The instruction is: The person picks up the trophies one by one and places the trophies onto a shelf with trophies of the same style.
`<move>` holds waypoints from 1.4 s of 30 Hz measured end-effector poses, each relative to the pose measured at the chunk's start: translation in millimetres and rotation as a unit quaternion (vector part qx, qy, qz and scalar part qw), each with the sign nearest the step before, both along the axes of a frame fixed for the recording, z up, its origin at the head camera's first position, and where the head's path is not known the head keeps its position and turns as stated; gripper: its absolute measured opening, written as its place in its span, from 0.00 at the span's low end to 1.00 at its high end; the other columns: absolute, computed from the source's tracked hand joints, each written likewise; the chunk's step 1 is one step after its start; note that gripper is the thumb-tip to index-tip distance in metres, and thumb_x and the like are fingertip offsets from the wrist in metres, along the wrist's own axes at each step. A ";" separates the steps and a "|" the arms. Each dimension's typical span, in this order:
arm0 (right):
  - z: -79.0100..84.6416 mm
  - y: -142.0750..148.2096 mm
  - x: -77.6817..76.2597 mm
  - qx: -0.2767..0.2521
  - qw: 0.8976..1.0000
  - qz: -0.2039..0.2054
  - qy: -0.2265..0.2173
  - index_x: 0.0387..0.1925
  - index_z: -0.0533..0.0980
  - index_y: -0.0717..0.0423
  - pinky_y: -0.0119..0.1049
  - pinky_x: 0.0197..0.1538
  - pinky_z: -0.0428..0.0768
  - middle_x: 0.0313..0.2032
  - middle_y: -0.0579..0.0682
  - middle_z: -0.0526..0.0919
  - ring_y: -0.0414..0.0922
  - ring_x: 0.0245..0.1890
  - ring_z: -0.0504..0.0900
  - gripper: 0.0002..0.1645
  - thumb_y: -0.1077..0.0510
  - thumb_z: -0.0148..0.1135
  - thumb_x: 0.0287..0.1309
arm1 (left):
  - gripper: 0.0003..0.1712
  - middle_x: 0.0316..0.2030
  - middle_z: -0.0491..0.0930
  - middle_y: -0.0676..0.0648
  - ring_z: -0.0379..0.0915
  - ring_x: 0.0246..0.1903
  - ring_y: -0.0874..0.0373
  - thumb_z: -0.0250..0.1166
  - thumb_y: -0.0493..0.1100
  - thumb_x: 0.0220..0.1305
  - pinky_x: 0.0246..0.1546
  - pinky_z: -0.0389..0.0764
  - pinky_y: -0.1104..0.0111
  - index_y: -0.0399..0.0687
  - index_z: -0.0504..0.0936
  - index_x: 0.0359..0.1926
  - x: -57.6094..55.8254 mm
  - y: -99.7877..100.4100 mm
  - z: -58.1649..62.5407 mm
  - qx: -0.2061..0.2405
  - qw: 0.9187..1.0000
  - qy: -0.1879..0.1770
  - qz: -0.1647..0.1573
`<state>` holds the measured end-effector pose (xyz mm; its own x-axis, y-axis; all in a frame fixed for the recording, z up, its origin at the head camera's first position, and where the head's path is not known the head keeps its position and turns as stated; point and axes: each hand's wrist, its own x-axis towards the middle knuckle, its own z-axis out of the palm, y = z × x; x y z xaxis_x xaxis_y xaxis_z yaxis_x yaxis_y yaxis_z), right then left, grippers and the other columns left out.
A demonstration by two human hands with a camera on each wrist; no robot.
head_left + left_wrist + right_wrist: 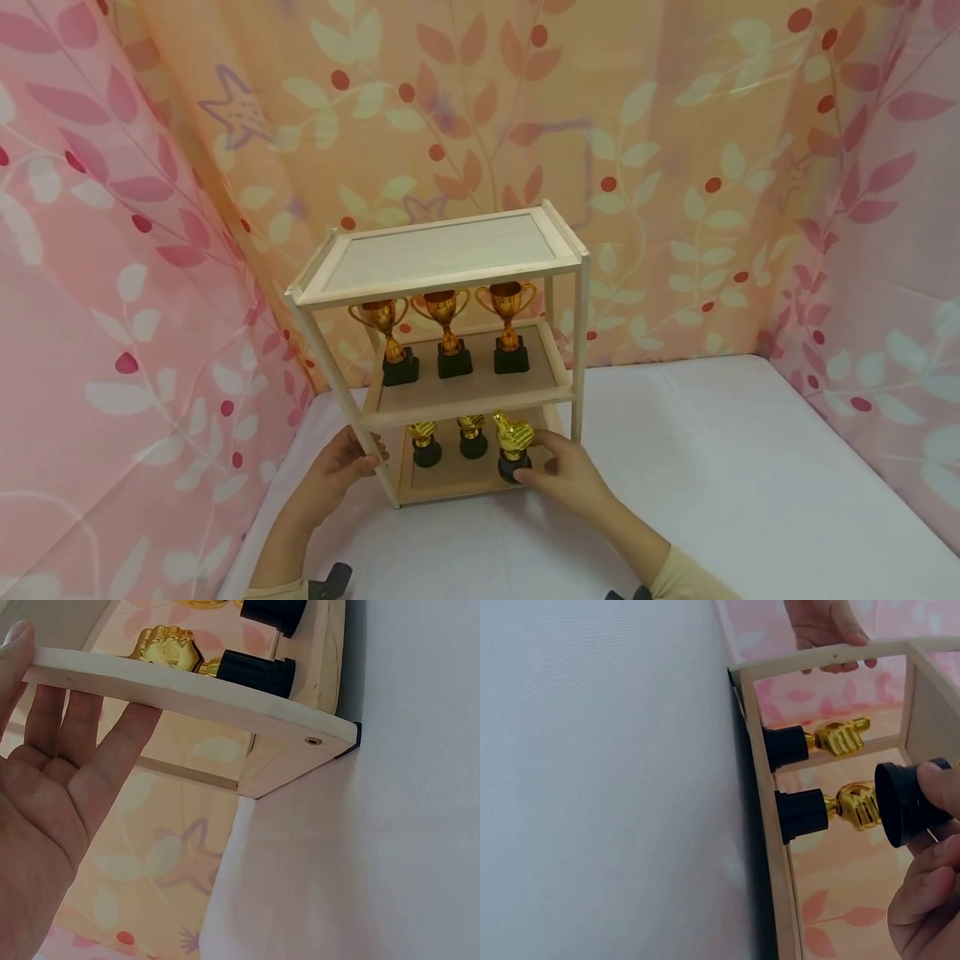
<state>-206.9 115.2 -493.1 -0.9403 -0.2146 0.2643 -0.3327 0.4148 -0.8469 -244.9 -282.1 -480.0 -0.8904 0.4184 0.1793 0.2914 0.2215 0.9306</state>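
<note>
A three-tier wooden shelf (480, 410) stands on the white cloth. My left hand (330, 477) grips its front left post (202, 701), with the thumb on one side and the fingers on the other. At the right of the bottom tier, my right hand (570, 477) pinches a gold thumbs-up trophy (514, 435) by its round black base (900, 804). That base is tilted and apart from the tier's board in the right wrist view. Two matching trophies, one at the left (426, 450) and one in the middle (472, 440), stand on the bottom tier.
The middle tier (480, 387) carries three gold cup trophies (447, 325) on square black bases. The shelf's top panel (450, 254) sits above them. White cloth (697, 467) spreads to the right, and floral curtains (675, 167) hang behind and at both sides.
</note>
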 end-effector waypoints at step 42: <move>-36.0 -28.9 -38.2 -0.018 0.990 -0.134 -0.029 0.57 0.73 0.46 0.37 0.39 0.78 0.55 0.49 0.79 0.42 0.39 0.80 0.26 0.53 0.67 0.55 | 0.18 0.48 0.75 0.36 0.76 0.49 0.47 0.55 0.36 0.70 0.48 0.80 0.65 0.43 0.65 0.58 -1.2 -0.9 0.6 0.004 1.000 0.010 -0.011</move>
